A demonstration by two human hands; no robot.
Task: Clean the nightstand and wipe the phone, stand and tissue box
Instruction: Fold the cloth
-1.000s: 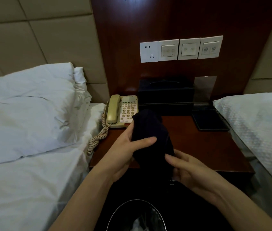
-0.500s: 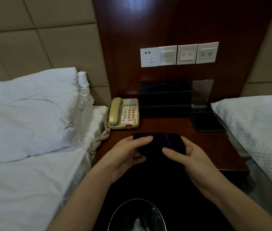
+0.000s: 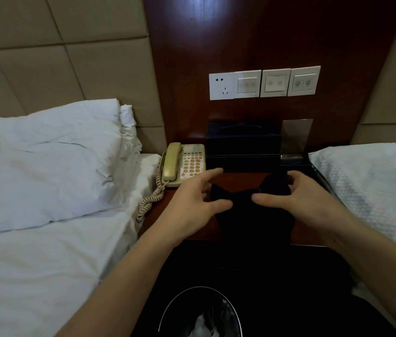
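Observation:
A dark cloth [image 3: 252, 215] lies spread on the reddish wooden nightstand [image 3: 158, 215], hanging over its front edge. My left hand [image 3: 192, 203] holds the cloth's left corner, thumb on top and index finger stretched forward. My right hand [image 3: 299, 200] grips the right corner with curled fingers. A beige phone [image 3: 184, 164] with a coiled cord sits at the back left of the nightstand. The dark tissue box [image 3: 243, 144] stands behind the cloth against the wall panel. A clear stand [image 3: 296, 135] rises to the right of the box.
White pillows and bedding [image 3: 46, 166] press against the nightstand's left side, and another bed [image 3: 374, 186] lies on the right. A socket and switches [image 3: 265, 82] are on the panel above. A bin [image 3: 201, 314] with a liner stands on the floor below my arms.
The cloth was bunched upright between my hands, came down onto the nightstand, and my hands have now moved apart, spreading it flat. The view tilted slightly downward.

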